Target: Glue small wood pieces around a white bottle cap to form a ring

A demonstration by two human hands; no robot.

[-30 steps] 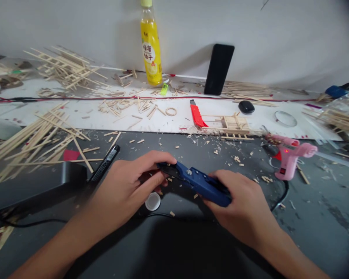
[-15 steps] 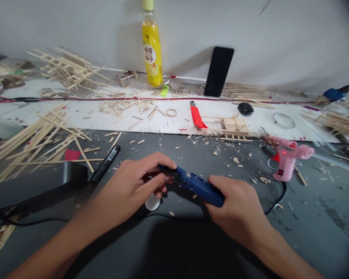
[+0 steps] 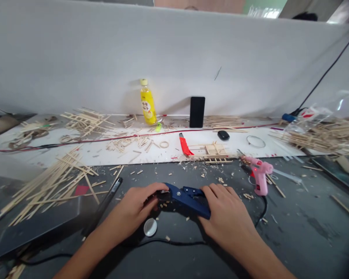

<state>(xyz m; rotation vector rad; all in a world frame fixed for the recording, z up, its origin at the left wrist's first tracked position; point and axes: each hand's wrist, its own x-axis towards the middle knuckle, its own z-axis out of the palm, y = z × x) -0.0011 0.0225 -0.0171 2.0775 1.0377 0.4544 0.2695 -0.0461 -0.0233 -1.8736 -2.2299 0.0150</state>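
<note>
Above the dark desk I hold a blue hand cutter (image 3: 186,199) with a dark jaw end pointing left. My right hand (image 3: 225,211) is wrapped around its handles, which stand somewhat apart. At the jaw end, my left hand (image 3: 141,203) has thumb and index finger closed on the tool's head; whether a thin stick is also pinched there is hidden. Small cut wood bits lie under the jaws. A round white cap (image 3: 150,227) lies just below my left fingers. Right of my right hand stands a pink glue gun (image 3: 261,174) with its red light on.
A red utility knife (image 3: 185,145) and a small stick frame (image 3: 213,150) lie on the white board. Loose wooden sticks (image 3: 64,178), a black marker (image 3: 107,199) and a dark box (image 3: 43,224) are at left. A yellow bottle (image 3: 147,104) and phone (image 3: 197,112) stand behind.
My view has tilted up, so the wall's top edge now shows. The cutter's two handles have spread apart in my right hand, and the tool has turned a little.
</note>
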